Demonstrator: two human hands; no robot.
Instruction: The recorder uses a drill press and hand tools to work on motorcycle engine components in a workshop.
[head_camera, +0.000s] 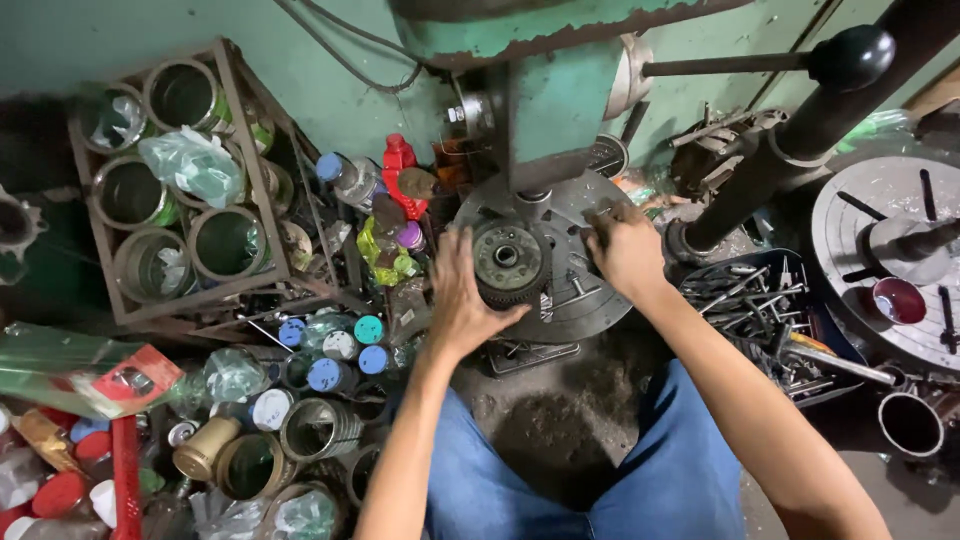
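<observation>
1. Nearest the camera, blue-trousered knees (560, 490) are seen at the bottom edge, with both bare forearms reaching away over them.
2. At the lower left, open metal tins (320, 428) and bottles with blue and white round caps (325, 374) are crowded together; a red-and-green flat packet (90, 375) lies at the far left.
3. The left hand (462, 300) is laid flat with fingers spread against the left rim of a dark toothed disc (508, 262), gripping nothing closed.
4. The disc lies flat on the round grey machine table (590, 300), its axis upright, just right of the left hand and nearer to it than to the other.
5. The right hand (625, 250) is curled on the table's right part, just beside the disc; what its fingertips pinch cannot be told.
6. Further back, a red bottle (398, 160) stands left of the green machine column (550, 120).
</observation>
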